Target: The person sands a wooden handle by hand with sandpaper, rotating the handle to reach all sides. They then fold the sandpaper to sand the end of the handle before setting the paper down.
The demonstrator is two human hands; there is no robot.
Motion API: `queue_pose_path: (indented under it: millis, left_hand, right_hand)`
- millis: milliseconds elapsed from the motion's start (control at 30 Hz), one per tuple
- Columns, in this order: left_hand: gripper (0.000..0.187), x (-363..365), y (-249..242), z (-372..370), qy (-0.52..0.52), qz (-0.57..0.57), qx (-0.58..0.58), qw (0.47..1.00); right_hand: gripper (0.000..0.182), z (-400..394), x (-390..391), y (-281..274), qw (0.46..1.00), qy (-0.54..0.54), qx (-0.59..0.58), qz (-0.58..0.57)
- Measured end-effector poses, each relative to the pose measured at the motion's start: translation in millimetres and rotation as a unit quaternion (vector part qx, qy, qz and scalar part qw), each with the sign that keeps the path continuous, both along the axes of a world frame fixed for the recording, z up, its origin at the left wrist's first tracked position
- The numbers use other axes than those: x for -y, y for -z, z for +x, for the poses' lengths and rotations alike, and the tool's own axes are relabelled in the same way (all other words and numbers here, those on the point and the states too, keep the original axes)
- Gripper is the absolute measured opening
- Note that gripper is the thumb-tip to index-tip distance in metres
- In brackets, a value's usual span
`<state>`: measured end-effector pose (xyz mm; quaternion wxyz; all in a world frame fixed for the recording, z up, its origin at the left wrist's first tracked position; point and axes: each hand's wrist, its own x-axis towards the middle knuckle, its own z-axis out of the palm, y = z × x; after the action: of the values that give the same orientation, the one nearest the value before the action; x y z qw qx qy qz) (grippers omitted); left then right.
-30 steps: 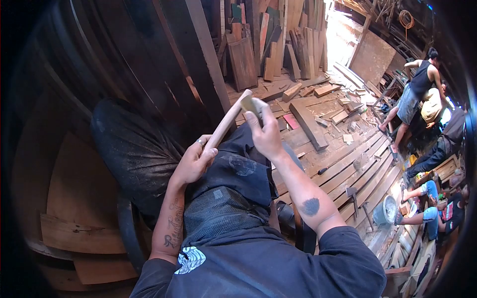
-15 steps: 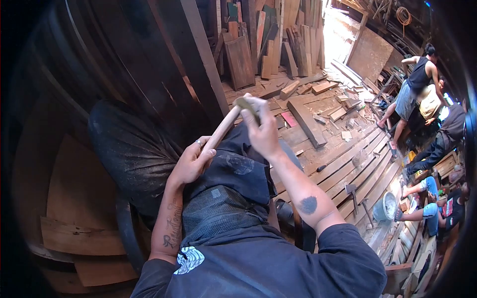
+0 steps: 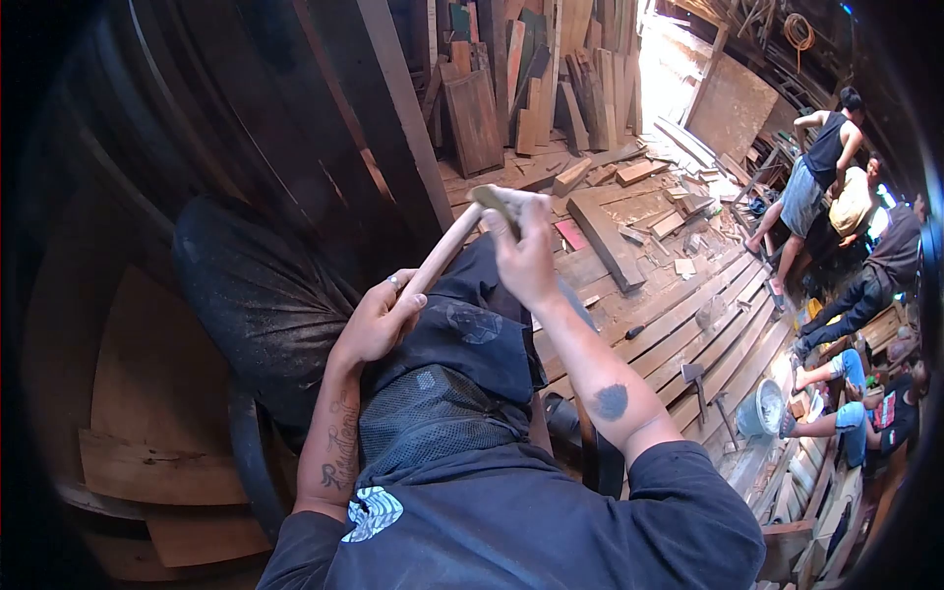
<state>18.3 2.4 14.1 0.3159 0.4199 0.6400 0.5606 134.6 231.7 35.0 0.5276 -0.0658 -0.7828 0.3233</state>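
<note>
My left hand point(image 3: 379, 320) is wrapped round the lower end of a pale, smooth wooden stick point(image 3: 447, 248), which slants up and away over my lap. At the stick's upper end, my right hand point(image 3: 521, 251) pinches a folded olive-brown piece of sandpaper point(image 3: 485, 197) and presses it against the wood. My fingers and the sandpaper partly hide the stick's tip.
Boards lean on the back wall point(image 3: 476, 123). A thick beam point(image 3: 605, 244) and wood scraps lie on the plank floor. To the right are a hammer point(image 3: 696, 391), a bucket point(image 3: 762, 408) and several people point(image 3: 821, 162). Dark panels point(image 3: 285, 128) stand left.
My right hand has shifted slightly to the right with the sandpaper at the stick's upper end. My left hand and the stick stay nearly still.
</note>
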Motion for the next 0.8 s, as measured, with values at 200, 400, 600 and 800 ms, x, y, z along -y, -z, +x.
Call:
queue_pose_path:
  millis: [200, 400, 600, 800]
  left_hand:
    - [0.048, 2, -1, 1, -0.003, 0.013, 0.015, 1.0]
    - [0.046, 1, 3, -3, -0.006, 0.025, 0.023, 0.999]
    - [0.044, 3, -6, 4, -0.001, -0.01, 0.006, 1.0]
    - [0.047, 2, -5, 4, -0.018, -0.003, -0.002, 1.0]
  right_hand:
    - [0.023, 0, 12, 8, 0.996, -0.083, -0.004, -0.032]
    - [0.024, -1, 20, 4, 0.996, -0.085, 0.023, 0.033]
    - [0.021, -4, -6, 7, 0.998, -0.017, -0.017, -0.058]
    - [0.025, 2, 34, 9, 0.994, -0.095, 0.043, -0.033]
